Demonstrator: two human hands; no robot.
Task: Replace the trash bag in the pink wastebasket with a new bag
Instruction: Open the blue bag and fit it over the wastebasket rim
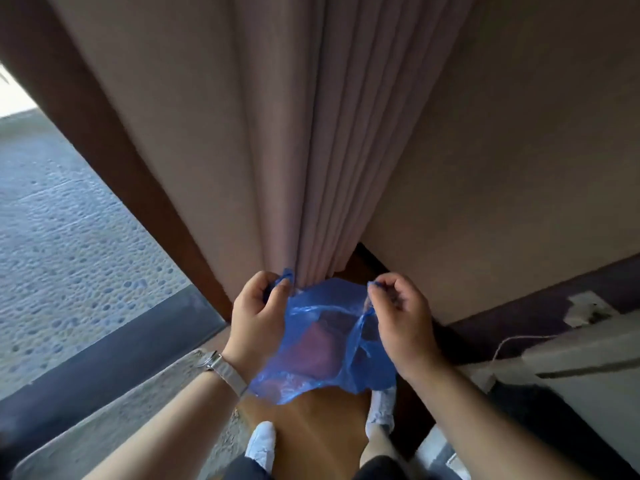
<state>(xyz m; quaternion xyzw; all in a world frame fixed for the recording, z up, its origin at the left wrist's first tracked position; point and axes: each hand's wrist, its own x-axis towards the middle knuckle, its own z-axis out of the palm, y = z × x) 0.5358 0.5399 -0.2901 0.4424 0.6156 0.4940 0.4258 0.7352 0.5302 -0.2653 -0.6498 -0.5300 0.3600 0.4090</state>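
Both forearms reach in from the bottom edge, the left one wearing a watch (224,370) with a metal band at the wrist. Between them hangs the blue bag (318,344), thin and see-through, held up in the air in front of the person, above the wooden floor (311,431). The left hand (258,315) is clenched on one top handle of the bag, a loop of blue plastic poking out above its thumb and forefinger. The right hand (403,315) pinches the other handle between curled fingertips, its remaining fingers folded toward the palm. The bag's mouth stretches between the two hands, and its crumpled lower edge droops just past the wrists. Something reddish-pink shows through the plastic, but whether it is the wastebasket cannot be told.

Below the bag stand two feet in white socks (261,445) on the floor. A pale rug (121,420) lies left of the feet, next to a dark door sill (114,348), beyond which is pebbled ground (62,230). Behind the bag hangs a pleated pinkish curtain (277,150), with a brown door frame (104,140) to its left and a beige wall (519,150) to its right. At the right edge sits a white box (571,368) with a cord (512,341) running to it.
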